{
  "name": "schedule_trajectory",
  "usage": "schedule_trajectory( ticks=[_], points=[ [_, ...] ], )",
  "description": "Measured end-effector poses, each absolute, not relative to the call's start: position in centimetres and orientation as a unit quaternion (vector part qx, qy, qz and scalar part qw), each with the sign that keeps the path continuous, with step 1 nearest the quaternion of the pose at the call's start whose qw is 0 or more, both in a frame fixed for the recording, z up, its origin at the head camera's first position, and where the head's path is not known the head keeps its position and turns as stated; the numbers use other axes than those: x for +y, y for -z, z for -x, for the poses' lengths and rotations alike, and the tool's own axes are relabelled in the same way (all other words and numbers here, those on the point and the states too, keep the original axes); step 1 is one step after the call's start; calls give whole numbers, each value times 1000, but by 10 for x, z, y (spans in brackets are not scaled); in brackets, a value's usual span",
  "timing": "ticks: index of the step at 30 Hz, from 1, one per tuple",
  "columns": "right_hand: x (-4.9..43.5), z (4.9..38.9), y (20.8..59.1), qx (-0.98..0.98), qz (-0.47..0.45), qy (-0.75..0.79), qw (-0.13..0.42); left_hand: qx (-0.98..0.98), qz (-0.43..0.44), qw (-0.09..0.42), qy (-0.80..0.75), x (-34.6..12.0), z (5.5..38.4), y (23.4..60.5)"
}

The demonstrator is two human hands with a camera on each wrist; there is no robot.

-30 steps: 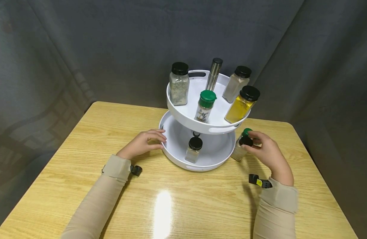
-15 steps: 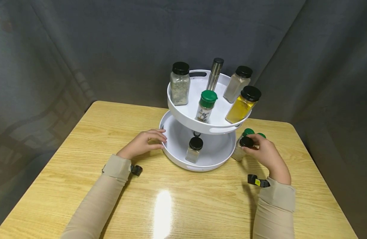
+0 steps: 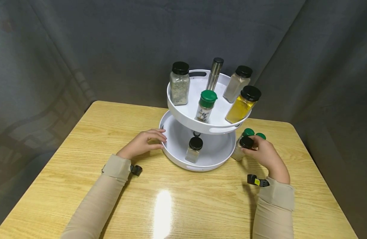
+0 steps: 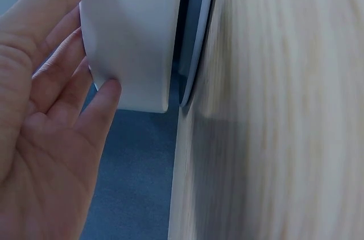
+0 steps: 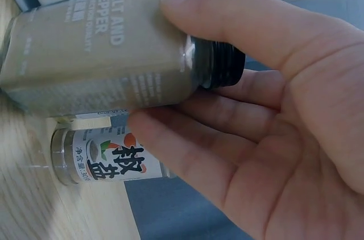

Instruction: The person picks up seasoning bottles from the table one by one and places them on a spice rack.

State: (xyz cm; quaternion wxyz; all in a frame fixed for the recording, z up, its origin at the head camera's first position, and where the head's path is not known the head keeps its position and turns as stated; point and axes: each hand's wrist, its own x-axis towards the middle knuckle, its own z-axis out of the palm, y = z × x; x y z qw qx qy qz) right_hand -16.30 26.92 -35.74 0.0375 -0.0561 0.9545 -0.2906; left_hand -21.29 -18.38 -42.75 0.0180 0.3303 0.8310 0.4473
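My right hand (image 3: 265, 152) grips a salt and pepper jar (image 5: 96, 52) with a black lid, right of the two-tier rotating tray. Thumb and fingers are on opposite sides of the jar near its shoulder. Two green-capped seasoning bottles are close by; one green cap (image 3: 248, 132) shows behind the black lid. In the right wrist view a labelled seasoning bottle (image 5: 114, 154) stands beside the jar. My left hand (image 3: 142, 142) holds the left rim of the lower tray (image 3: 171, 156), some fingers over the edge and the thumb outside. A small black-lidded jar (image 3: 193, 151) sits in this lower tray.
The upper tray (image 3: 186, 116) carries a herb jar (image 3: 179, 88), a green-capped bottle (image 3: 205, 109), a metal cylinder (image 3: 214, 74), a yellow-filled jar (image 3: 240, 108) and another black-lidded jar (image 3: 235, 86). Beneath everything is a wooden table (image 3: 135, 205), with a grey curtain (image 3: 135, 53) behind.
My right hand has shifted slightly left and settled on the black-lidded jar, and a second green cap has come into view behind it. My left hand has stayed on the rim.
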Motion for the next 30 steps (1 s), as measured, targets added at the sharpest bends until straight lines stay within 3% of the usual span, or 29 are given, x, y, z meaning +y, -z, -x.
schedule_trajectory(
  ticks=[30],
  points=[
    [272, 160, 356, 959, 48, 279, 1, 820, -331, 14, -466, -183, 214, 429]
  ],
)
